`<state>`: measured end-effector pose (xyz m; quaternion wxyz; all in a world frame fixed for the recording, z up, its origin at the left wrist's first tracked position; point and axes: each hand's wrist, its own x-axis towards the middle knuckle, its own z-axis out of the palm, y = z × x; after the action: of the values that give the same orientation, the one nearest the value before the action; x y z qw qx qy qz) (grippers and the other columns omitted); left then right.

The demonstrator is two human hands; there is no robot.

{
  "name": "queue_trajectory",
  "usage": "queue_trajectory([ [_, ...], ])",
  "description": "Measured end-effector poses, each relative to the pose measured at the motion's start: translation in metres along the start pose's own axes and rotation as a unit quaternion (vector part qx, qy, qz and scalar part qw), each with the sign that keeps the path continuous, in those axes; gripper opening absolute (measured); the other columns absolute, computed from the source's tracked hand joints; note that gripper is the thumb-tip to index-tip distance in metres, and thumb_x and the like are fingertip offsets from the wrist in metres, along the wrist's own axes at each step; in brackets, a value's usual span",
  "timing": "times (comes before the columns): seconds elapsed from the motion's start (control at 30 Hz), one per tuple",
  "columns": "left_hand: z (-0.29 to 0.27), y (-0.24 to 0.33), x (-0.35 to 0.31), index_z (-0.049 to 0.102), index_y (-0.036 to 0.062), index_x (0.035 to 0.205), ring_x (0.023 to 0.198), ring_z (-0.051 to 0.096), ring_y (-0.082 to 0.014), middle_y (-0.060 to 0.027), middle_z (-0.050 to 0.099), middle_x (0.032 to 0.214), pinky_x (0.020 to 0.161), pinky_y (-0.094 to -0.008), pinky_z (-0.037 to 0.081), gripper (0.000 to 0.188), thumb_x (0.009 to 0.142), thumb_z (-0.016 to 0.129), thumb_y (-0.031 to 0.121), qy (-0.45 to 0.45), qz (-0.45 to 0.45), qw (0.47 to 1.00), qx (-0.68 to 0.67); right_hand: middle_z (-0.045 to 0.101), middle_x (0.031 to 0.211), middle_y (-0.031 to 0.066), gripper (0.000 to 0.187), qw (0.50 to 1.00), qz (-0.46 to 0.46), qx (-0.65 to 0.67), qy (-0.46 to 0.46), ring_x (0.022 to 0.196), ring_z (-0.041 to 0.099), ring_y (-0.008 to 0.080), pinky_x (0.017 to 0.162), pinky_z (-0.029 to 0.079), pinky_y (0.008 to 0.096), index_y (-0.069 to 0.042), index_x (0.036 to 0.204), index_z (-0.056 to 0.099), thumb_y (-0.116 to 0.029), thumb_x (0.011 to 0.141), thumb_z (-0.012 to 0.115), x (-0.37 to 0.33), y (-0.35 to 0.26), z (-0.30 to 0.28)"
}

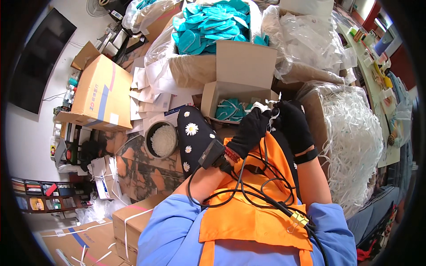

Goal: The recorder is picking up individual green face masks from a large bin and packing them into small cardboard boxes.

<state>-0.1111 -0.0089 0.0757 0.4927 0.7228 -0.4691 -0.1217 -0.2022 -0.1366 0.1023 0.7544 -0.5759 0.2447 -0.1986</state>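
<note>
In black gloves, my left hand [251, 127] and my right hand [293, 125] meet in front of me with fingers closed. Pinched between them is a thin white strap [274, 116], with loops showing above and below the fingertips. Just beyond my left hand stands an open cardboard box [212, 101] with its lid flap up. Several teal cup-shaped pieces, which look like face masks [231, 110], lie inside it with white straps on them. To the right of my right hand, a plastic-lined carton holds a tangled heap of white straps [353, 142].
A large lined carton of teal mask pieces [213, 26] stands at the back, beside a carton of clear plastic bags [310, 40]. At left are a grey bucket of white bits [163, 139] and a big cardboard carton [104, 93]. Black cables [239, 190] cross my orange apron.
</note>
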Motion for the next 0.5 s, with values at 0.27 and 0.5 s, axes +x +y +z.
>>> queue_trajectory([
  [0.27,-0.029,-0.018,-0.014,0.061,0.0035,0.104,0.083,0.061,-0.0331,-0.0178,0.058,0.091,0.068,-0.0408,0.05,0.029,0.076,0.061,0.013,-0.036,0.156,0.964,0.212,0.063,0.106,0.0144,0.037,0.851,-0.182,-0.407,0.279,0.089,0.063,0.0261,0.078,0.05,0.0343,0.001,0.117,0.054,-0.013,0.084,0.062,0.007,-0.014,-0.074],
  [0.5,-0.059,0.054,0.003,0.064,0.0074,0.098,0.085,0.063,-0.0334,-0.0153,0.063,0.091,0.071,-0.0399,0.051,0.02,0.081,0.06,0.016,-0.184,0.18,0.966,0.027,0.052,0.129,0.0144,0.066,0.921,-0.221,-0.25,-0.199,0.116,0.052,0.0225,0.097,0.044,0.0337,-0.002,0.133,0.045,-0.004,0.073,0.073,-0.019,-0.076,0.022],
])
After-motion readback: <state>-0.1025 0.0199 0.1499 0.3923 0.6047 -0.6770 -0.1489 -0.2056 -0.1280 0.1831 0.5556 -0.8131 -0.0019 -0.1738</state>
